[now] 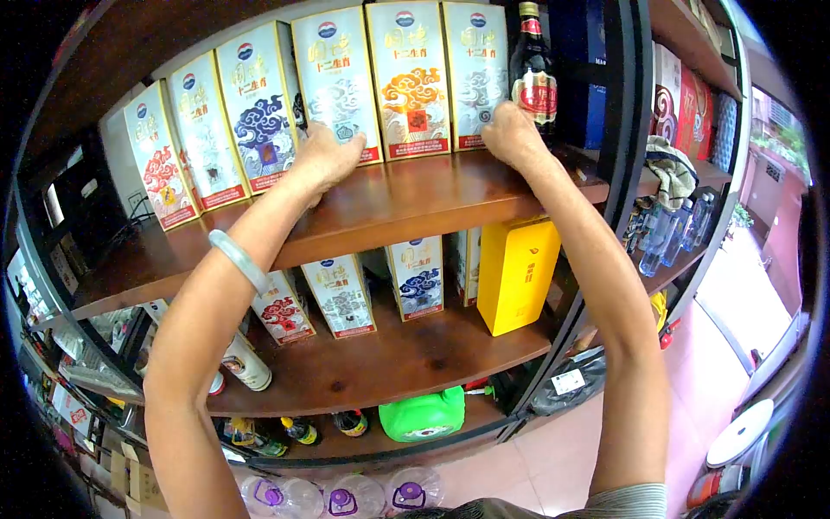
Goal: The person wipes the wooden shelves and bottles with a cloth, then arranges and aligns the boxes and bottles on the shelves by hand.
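Tall liquor gift boxes with gold edges stand in a row on the upper wooden shelf. My left hand is at the lower left edge of the silver-patterned liquor box. Its thumb lies across the front; the other fingers are partly hidden at the side. My right hand grips the lower right edge of the grey-patterned liquor box, its fingers curled and partly hidden. An orange-patterned liquor box stands between these two. A dark glass bottle with a red and cream label stands just behind my right hand.
More liquor boxes stand to the left. The lower shelf holds similar boxes and a yellow box. A green jug and bottles sit beneath. Plastic jugs stand on the floor. A black shelf post rises at right.
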Demonstrator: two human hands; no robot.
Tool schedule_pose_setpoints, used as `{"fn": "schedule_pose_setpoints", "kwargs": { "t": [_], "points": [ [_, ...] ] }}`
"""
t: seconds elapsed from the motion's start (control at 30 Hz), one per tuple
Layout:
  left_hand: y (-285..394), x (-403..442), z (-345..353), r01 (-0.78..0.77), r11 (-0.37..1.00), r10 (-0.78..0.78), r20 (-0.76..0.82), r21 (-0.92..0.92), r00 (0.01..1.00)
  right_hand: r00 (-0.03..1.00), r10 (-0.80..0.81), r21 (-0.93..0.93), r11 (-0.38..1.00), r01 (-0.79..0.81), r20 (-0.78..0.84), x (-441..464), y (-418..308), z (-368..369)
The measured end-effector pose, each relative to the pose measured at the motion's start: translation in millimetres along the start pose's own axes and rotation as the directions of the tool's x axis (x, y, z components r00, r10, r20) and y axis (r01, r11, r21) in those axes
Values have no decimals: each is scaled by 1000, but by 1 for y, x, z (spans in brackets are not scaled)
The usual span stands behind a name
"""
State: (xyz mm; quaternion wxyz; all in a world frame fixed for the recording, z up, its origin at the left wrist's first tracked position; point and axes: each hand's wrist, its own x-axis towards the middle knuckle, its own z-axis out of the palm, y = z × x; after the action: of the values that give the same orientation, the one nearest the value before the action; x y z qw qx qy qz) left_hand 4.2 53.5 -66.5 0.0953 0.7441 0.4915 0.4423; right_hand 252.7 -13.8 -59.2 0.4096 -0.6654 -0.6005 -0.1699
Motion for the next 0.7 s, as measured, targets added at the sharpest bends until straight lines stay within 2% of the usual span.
{"fn": "schedule_pose_setpoints", "kwargs": {
  "t": [0.07,0.17,0.27,0.47,0.57,0.6,0.7],
  "points": [
    [-4,2,2,-6,1000,7,-30,18,1000,999,51,5,999,-51,15,2,-1,2],
    [21,-20,-14,-13,999,14,45,-30,999,996,77,-13,997,-77,49,2,-6,-2],
    [15,-16,-9,-19,994,20,-1,105,1000,996,81,-22,997,-80,43,1,-6,1],
    [17,-20,-12,34,999,-35,87,14,996,1000,-14,-161,987,18,28,-5,-5,2],
    [16,-17,-5,75,995,-76,16,65,997,994,32,-91,996,-23,104,1,5,2],
    [13,-17,-3,55,997,-55,-6,49,998,991,-22,-109,993,36,129,-4,6,-6],
    [10,-17,-1,5,1000,-5,-30,1,1000,991,-8,-72,997,18,136,-2,9,-4]
  ]
}}
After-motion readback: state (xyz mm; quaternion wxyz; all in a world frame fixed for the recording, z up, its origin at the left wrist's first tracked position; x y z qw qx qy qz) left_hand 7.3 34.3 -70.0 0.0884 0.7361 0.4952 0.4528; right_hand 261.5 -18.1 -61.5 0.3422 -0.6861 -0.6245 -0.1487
